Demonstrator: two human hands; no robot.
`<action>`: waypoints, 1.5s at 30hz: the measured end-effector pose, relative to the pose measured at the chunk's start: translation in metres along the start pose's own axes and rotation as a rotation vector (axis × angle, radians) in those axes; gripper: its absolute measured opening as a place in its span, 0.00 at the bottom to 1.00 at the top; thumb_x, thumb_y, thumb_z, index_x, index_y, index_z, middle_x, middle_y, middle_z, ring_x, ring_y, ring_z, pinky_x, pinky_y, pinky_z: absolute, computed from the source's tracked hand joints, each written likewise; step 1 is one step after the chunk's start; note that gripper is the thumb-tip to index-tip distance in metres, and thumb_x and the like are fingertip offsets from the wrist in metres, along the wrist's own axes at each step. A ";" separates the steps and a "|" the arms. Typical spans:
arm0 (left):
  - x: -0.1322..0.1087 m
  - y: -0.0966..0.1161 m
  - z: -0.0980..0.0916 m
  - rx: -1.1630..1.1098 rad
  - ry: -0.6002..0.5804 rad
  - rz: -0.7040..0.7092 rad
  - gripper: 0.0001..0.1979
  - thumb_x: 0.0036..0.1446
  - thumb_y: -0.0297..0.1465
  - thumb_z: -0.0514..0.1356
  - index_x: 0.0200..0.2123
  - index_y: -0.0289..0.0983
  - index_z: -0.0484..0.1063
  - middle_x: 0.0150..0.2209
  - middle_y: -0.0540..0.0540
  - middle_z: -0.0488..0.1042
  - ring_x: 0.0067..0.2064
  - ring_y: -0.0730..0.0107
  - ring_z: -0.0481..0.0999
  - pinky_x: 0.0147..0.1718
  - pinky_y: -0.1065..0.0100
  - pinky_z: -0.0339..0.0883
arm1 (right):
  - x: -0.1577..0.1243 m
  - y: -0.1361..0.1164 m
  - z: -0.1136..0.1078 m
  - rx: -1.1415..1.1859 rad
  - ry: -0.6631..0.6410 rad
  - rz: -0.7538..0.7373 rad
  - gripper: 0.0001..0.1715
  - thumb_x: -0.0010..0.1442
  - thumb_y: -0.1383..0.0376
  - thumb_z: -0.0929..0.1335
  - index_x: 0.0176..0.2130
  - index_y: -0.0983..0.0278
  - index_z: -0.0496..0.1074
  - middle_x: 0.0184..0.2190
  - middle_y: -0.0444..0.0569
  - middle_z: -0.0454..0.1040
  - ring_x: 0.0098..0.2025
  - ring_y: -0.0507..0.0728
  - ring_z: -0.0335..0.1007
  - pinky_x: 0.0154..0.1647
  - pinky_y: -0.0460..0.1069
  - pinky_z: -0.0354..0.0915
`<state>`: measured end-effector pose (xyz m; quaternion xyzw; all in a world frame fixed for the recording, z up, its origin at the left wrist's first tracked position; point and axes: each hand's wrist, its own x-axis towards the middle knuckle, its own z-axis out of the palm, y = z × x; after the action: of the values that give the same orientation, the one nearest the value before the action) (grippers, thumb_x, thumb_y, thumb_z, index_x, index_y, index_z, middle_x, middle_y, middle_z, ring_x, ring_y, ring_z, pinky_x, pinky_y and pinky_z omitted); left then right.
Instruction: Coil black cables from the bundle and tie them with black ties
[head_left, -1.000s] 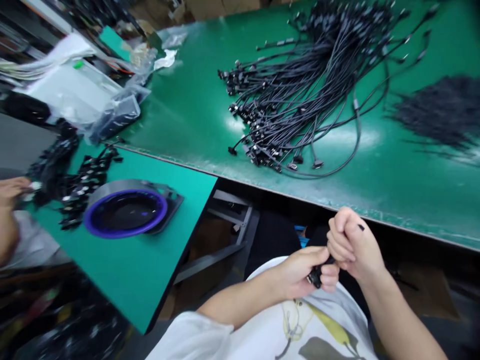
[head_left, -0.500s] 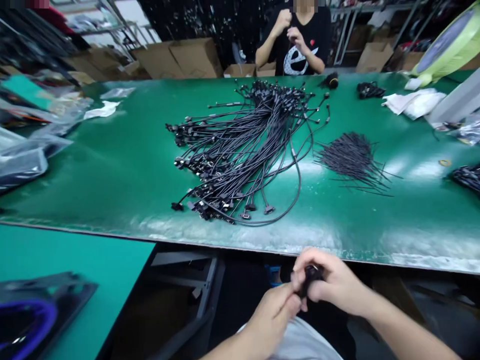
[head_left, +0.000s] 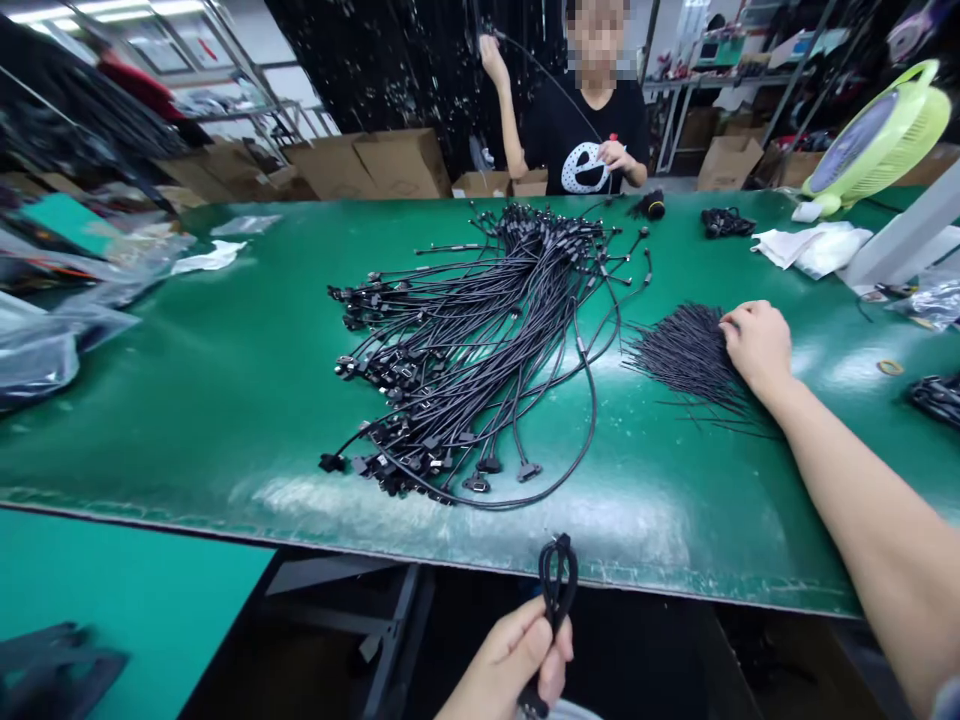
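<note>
My left hand [head_left: 516, 660] is closed round a coiled black cable [head_left: 558, 582], held below the near edge of the green table [head_left: 225, 400]. My right hand [head_left: 759, 345] reaches out over the table and rests on the pile of thin black ties [head_left: 686, 355], fingers curled down onto it; I cannot make out whether it grips any. A big heap of black cables with connectors [head_left: 480, 350] lies spread across the middle of the table, to the left of the ties.
A person in a black shirt [head_left: 585, 130] works at the table's far side, pulling a cable up. A green fan [head_left: 874, 145], white cloths [head_left: 814, 245] and small black bundles [head_left: 726, 222] lie at the right. Plastic bags [head_left: 45, 330] sit at the left, cardboard boxes [head_left: 375, 165] behind.
My hands have parted: the right one left the coiled cable and moved out to the tie pile, while the left one keeps hold of the coil. The view tilted upward.
</note>
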<state>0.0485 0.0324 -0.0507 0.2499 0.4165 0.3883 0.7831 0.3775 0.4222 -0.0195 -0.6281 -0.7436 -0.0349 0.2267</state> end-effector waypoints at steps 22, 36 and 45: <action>-0.028 0.025 0.009 0.467 0.272 0.394 0.17 0.63 0.39 0.54 0.42 0.31 0.74 0.23 0.53 0.61 0.27 0.76 0.59 0.27 0.71 0.54 | -0.265 -0.234 -0.089 0.184 0.030 -1.382 0.18 0.65 0.74 0.62 0.52 0.67 0.70 0.55 0.53 0.69 0.57 0.61 0.63 0.60 0.58 0.57; -0.049 0.023 0.012 0.149 -0.024 -0.014 0.16 0.55 0.41 0.63 0.26 0.34 0.66 0.20 0.56 0.55 0.23 0.81 0.50 0.23 0.73 0.46 | -0.280 -0.266 -0.131 -0.284 -0.111 -1.670 0.14 0.61 0.68 0.61 0.26 0.65 0.70 0.26 0.50 0.63 0.29 0.56 0.60 0.27 0.52 0.51; -0.051 0.033 0.034 0.291 0.238 0.158 0.19 0.56 0.41 0.62 0.48 0.37 0.76 0.40 0.45 0.78 0.42 0.63 0.74 0.42 0.68 0.66 | -0.275 -0.275 -0.137 -0.408 0.021 -1.437 0.14 0.57 0.74 0.59 0.27 0.70 0.70 0.21 0.50 0.63 0.20 0.52 0.55 0.18 0.48 0.42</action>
<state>0.0463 0.0073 0.0143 0.3447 0.5368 0.4110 0.6512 0.1858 0.0660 0.0622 -0.0168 -0.9474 -0.3179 0.0340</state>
